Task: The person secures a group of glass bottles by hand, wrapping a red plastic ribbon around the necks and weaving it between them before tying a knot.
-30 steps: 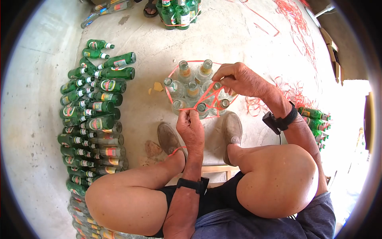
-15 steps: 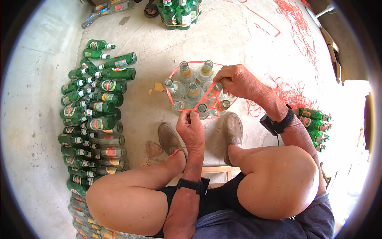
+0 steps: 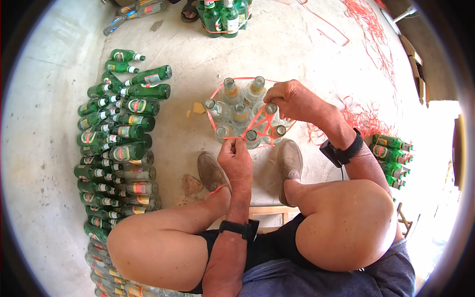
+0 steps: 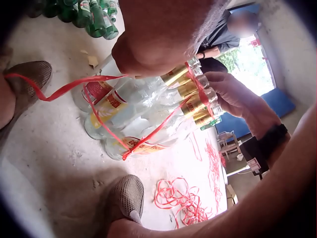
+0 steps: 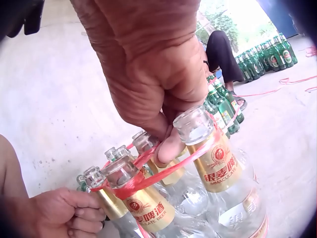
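Note:
Several clear glass bottles [image 3: 231,90] stand upright in a tight cluster on the floor, with red plastic strap [image 3: 213,90] looped round them and crossing between their necks. At the cluster's near edge my left hand [image 3: 236,161] pinches the strap between thumb and fingers; a loose tail of strap [image 4: 64,91] trails from it in the left wrist view. My right hand [image 3: 298,102] holds the strap at the right-hand necks. In the right wrist view, its thumb and fingers grip the strap [image 5: 171,171] among gold-labelled bottle necks [image 5: 220,161].
Green bottles [image 3: 141,106] lie stacked along the wall at left. A strapped bundle of green bottles [image 3: 229,22] stands ahead, and more green bottles [image 3: 391,153] are at right. Tangled red strap [image 3: 363,116] lies on the floor. Another person [image 4: 220,42] sits beyond the bottles.
Both hands keep their hold on the strap at the same necks. The right hand's fingers have drawn in a little; the bottles stay in place.

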### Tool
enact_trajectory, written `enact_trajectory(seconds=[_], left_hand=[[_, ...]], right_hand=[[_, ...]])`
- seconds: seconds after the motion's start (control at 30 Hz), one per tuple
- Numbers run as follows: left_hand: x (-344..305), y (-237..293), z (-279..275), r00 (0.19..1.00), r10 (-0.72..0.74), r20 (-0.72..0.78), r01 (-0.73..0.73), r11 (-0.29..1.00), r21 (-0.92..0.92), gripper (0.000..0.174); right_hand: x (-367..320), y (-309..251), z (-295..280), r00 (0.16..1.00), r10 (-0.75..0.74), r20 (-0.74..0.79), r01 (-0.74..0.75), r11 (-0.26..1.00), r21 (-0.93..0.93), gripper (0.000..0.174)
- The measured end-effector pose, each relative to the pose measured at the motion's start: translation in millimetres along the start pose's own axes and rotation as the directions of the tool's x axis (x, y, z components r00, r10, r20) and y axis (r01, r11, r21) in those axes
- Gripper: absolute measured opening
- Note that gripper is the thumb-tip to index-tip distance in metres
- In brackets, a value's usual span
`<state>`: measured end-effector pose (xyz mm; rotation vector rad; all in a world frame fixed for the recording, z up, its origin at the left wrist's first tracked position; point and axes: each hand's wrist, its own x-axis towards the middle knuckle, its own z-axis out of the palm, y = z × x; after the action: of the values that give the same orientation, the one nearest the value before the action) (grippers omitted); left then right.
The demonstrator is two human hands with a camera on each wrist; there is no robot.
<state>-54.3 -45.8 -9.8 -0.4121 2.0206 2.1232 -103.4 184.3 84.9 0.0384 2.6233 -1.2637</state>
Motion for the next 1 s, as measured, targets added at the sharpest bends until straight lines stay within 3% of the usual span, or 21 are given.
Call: enact_trajectory(seconds=[0.07, 0.13, 0.2, 0.27, 0.3, 0.4, 0.53, 0.67, 1.0], left_hand=[[1.3, -3.8, -3.0, 0.999, 0.042, -0.011, -0.042, 0.998, 0.047, 0.017], [-0.1, -1.2, -6.2, 0.998, 0.067, -0.009, -0.066, 0.993, 0.101, 0.018], [-0.5, 3.9, -7.6, 0.992, 0.124, -0.013, -0.121, 0.983, 0.135, 0.018], [-3.6, 9.5, -7.6, 0.978, 0.208, -0.013, -0.203, 0.966, 0.157, 0.018], [-4.9, 11.4, -8.9, 0.979, 0.202, -0.012, -0.198, 0.968, 0.156, 0.018], [-6.9, 13.0, -13.5, 0.977, 0.211, 0.011, -0.209, 0.962, 0.173, 0.018], [-3.2, 28.9, -20.1, 0.955, 0.293, 0.052, -0.296, 0.918, 0.263, 0.018], [-1.9, 12.6, -29.9, 0.928, 0.37, 0.05, -0.362, 0.858, 0.366, 0.018], [5.8, 11.9, -39.5, 0.94, 0.337, 0.062, -0.337, 0.879, 0.339, 0.011]], right_hand=[[-3.0, 3.5, 2.9, 0.99, -0.136, -0.042, 0.133, 0.988, -0.077, 0.019], [-8.4, 7.1, 4.7, 0.915, -0.392, -0.097, 0.353, 0.892, -0.281, 0.02], [-13.2, 5.6, 7.3, 0.864, -0.494, -0.101, 0.436, 0.833, -0.342, 0.021], [-25.1, -12.2, 10.4, 0.89, -0.445, -0.097, 0.41, 0.876, -0.253, 0.023], [-36.5, -30.4, 9.1, 0.986, -0.16, -0.055, 0.154, 0.984, -0.092, 0.023], [-33.4, -13.0, 22.0, 0.938, -0.307, -0.163, 0.268, 0.937, -0.223, 0.023], [-36.4, -9.8, 29.0, 0.936, -0.304, -0.176, 0.253, 0.931, -0.262, 0.021], [-38.3, -12.0, 32.3, 0.923, -0.329, -0.201, 0.265, 0.92, -0.29, 0.022], [-39.6, -8.8, 34.5, 0.905, -0.365, -0.22, 0.296, 0.909, -0.294, 0.023]])
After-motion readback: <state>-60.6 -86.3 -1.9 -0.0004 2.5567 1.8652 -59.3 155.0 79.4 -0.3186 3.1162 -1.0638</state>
